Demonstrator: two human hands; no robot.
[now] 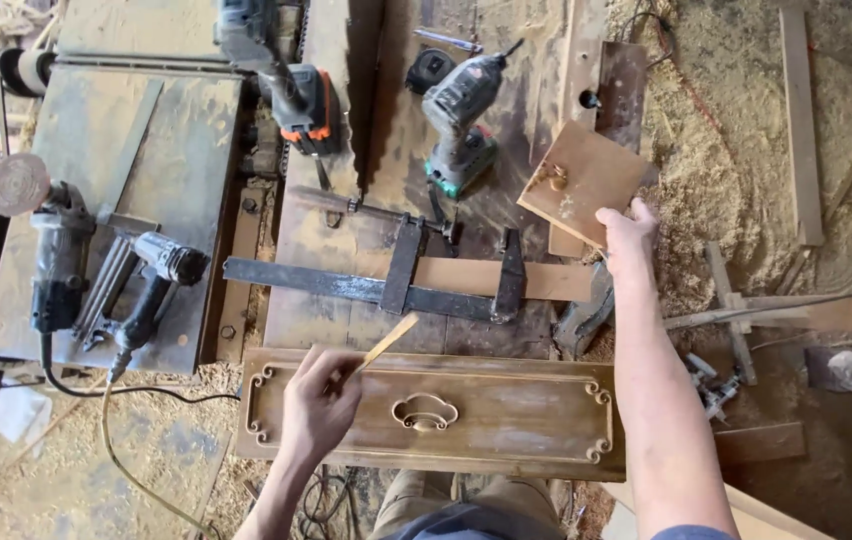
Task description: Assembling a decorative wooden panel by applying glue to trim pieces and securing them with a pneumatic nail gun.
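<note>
— What are the hands holding?

— The left hand [318, 400] is closed around the lower end of a thin wooden stick [386, 342], which slants up and away from the fingers over the far edge of the carved drawer front [506, 420]. The right hand [626, 235] is stretched out beyond that panel's far right corner, fingers pinching the near edge of a small square wooden board [584, 180]; the board is tilted and carries a bit of brass hardware [552, 177].

— And the drawer front itself?

— It lies flat along the near edge of the bench, with scrolled corners and a brass handle [424, 411] at its middle.

— What lies between the hands?

— Just beyond the drawer front a steel bar clamp [386, 290] lies across the bench, gripping a wooden strip [536, 280]. Farther off, past the clamp, a cordless drill [461, 120] lies on its side, and another power tool with orange trim [296, 95] sits beside it.

— And to the left of the panel?

— An angle grinder [51, 250] and a second corded tool [156, 285] rest on a metal table [191, 130]. Sawdust [726, 130] covers the floor to the right.
</note>
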